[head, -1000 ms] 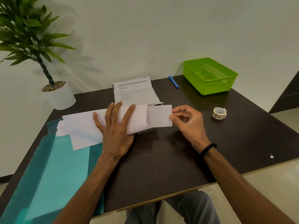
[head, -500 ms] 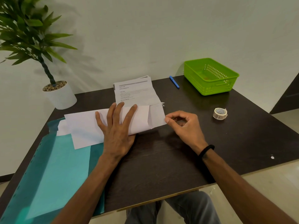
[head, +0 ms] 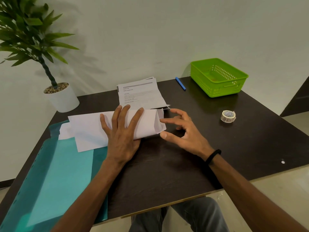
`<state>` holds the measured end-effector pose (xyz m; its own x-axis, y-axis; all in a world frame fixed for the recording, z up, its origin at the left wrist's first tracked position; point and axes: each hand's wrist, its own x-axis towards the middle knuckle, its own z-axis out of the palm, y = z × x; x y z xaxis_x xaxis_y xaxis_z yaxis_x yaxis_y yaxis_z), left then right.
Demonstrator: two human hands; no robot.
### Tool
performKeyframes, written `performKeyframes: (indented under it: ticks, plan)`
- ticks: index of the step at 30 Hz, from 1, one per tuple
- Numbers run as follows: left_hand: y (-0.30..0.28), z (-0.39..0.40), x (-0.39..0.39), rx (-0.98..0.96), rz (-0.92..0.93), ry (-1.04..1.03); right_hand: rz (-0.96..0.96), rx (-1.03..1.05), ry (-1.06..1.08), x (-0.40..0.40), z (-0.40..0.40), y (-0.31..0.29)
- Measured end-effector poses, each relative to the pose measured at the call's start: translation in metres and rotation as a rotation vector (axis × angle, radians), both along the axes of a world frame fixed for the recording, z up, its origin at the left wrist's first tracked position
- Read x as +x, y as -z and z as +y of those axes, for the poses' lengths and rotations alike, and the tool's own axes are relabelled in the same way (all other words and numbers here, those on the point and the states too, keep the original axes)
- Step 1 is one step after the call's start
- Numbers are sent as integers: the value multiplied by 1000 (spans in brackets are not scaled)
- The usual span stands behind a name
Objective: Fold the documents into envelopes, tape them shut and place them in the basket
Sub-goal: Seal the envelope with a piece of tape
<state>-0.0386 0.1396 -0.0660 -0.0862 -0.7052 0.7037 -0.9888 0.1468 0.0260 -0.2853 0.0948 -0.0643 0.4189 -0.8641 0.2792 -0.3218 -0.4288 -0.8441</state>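
So the flap on the right end of the white paper envelope [head: 117,128] has gone from sticking out flat a second ago to folded over onto the body. In the earlier shots the right hand [head: 185,133] was pinching that flap's edge; now it has let go, fingers spread and loosely bent, index fingertip just touching the folded end, holding nothing. The left hand [head: 122,131] hasn't budged: flat, fingers straight and splayed, pressing the envelope down onto the dark wooden table [head: 184,164].

My read: the closing fold is basically done but not creased hard, since the end looks a bit puffy and raised. Taping would be next, and the small roll of clear tape [head: 228,116] sits untouched at the right of the frame, well apart from both hands.

The envelope lies in the middle of the frame, long side running left to right, its left part overlapping a teal plastic folder [head: 55,173] with another white sheet peeking out under it. It looks thick enough to have something inside, though I can't see in.

The stack of printed white documents [head: 140,94] sits just behind it. The bright green plastic basket [head: 217,77] at upper right appears to hold no envelopes.
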Motion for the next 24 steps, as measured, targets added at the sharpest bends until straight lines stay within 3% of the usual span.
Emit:
performKeyframes:
  ticks: [12, 20, 24]
  plan:
    - [1, -2, -3, 22, -85, 51, 192, -45, -116, 6, 11, -7]
    - [-1, 0, -5, 50, -91, 66, 455, -179, -122, 14, 15, -9]
    - [-2, 1, -6, 88, -87, 48, 413, -181, -106, 14, 16, -8]
